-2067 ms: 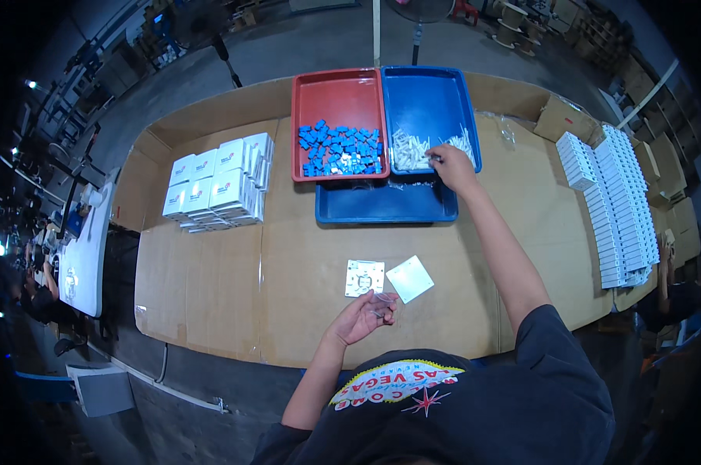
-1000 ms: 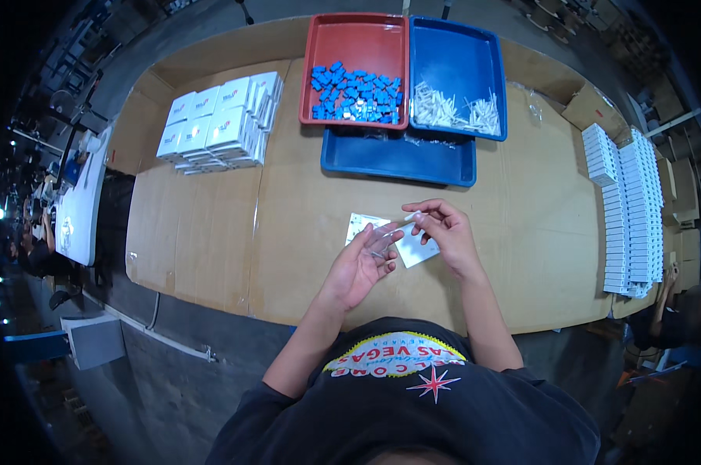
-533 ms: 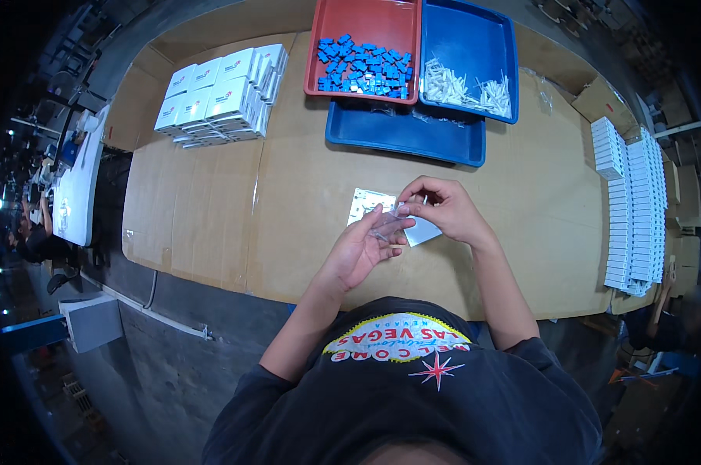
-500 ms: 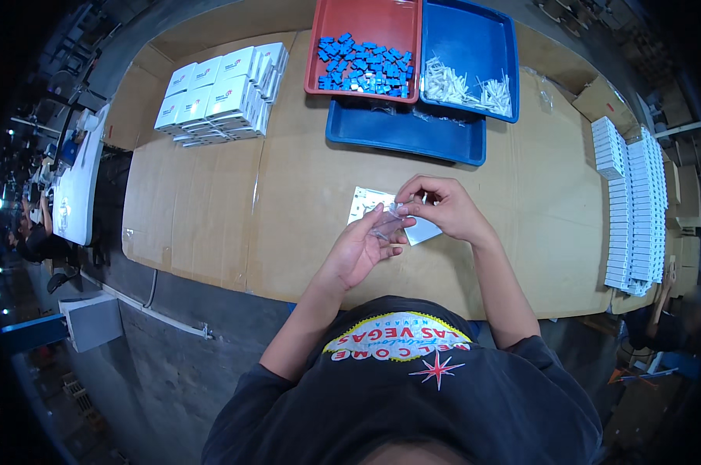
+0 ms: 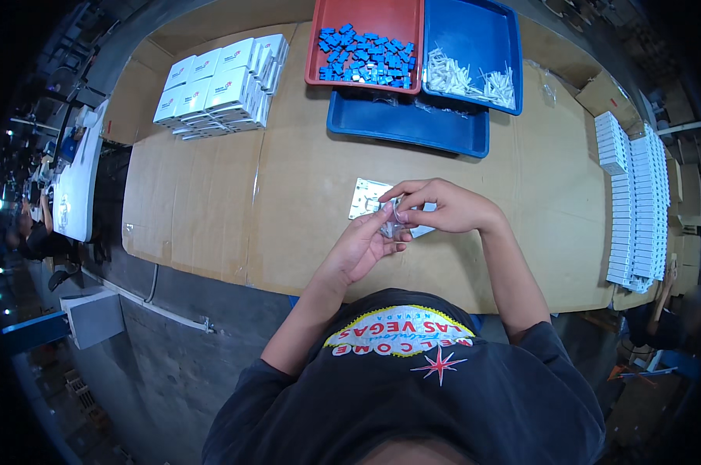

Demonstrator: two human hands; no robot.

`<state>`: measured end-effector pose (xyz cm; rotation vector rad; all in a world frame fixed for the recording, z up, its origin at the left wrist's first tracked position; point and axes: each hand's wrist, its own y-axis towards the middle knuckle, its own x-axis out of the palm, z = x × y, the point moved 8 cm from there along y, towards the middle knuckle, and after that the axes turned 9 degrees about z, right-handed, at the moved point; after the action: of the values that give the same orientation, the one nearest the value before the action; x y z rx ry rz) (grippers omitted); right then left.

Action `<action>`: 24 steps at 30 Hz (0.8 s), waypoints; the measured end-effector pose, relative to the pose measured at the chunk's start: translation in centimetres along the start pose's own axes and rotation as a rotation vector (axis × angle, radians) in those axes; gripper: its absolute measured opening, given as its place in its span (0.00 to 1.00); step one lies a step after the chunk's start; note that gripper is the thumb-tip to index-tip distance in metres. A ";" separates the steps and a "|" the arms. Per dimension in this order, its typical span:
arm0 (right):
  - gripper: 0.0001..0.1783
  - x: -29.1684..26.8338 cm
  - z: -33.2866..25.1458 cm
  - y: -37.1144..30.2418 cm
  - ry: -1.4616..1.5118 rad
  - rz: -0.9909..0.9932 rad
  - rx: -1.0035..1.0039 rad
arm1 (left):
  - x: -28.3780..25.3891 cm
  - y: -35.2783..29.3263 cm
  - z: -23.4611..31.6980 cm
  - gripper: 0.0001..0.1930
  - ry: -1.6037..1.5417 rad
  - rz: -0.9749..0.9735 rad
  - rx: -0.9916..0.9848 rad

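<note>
A small clear plastic bag (image 5: 394,229) is held between my two hands above the cardboard tabletop. My left hand (image 5: 363,246) is closed on it from below, thumb on top, the other fingers curled underneath. My right hand (image 5: 449,206) reaches over from the right and pinches the bag's upper end between thumb and fingertips. What is inside the bag cannot be made out. Behind the hands lies a white leaflet or box (image 5: 366,195) with small printed drawings, partly hidden by my fingers.
Beyond my hands stand a red tray (image 5: 310,54) of blue plastic pieces, a blue tray (image 5: 513,31) of white plastic pieces, and a lower blue tray (image 5: 412,136). White boxes (image 5: 211,81) are stacked at far left, more white boxes (image 5: 629,209) along the right edge.
My right hand has turned and shifted slightly left, closer to the left fingertips. The plastic bag looks more bunched up between my hands.
</note>
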<state>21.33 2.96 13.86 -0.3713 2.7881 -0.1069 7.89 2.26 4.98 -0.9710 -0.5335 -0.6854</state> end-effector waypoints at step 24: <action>0.20 0.2 -0.8 -0.1 0.147 0.036 0.084 | 2.3 -0.3 1.3 0.19 -0.123 -0.118 0.050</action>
<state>20.88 2.85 14.55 -0.3029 2.9217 -0.2520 9.12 2.67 7.32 -0.9442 -0.7172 -0.7176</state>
